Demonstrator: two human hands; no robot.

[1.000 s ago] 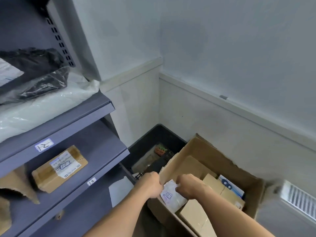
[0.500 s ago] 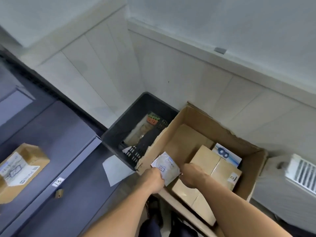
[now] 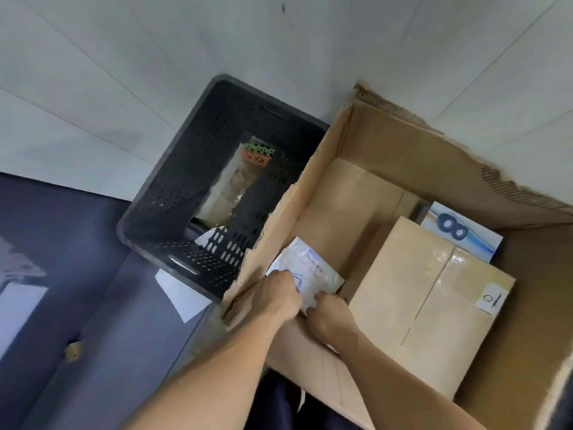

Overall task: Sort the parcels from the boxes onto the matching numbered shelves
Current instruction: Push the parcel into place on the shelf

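A small white padded parcel [image 3: 313, 268] with a printed label sits at the near left corner of the big open cardboard box [image 3: 449, 150]. My left hand [image 3: 276, 297] grips its left edge and my right hand [image 3: 330, 313] pinches its near right edge. To the right lies a taped brown carton [image 3: 428, 302] with a white tag reading 10. A white and blue packet [image 3: 462, 234] lies behind it. Another flat brown carton [image 3: 347, 200] lies deeper in the box.
A black perforated plastic crate [image 3: 173, 193] stands left of the cardboard box, holding a clear bag with an orange and green item [image 3: 257, 155]. A dark grey shelf [image 3: 62, 274] runs along the left, with a white sheet [image 3: 183, 293] on it. White wall panels are behind.
My view has tilted further down, so the upper shelves and their parcels have left the frame. Both hands stay on the white parcel, now lower in the box's near left corner.
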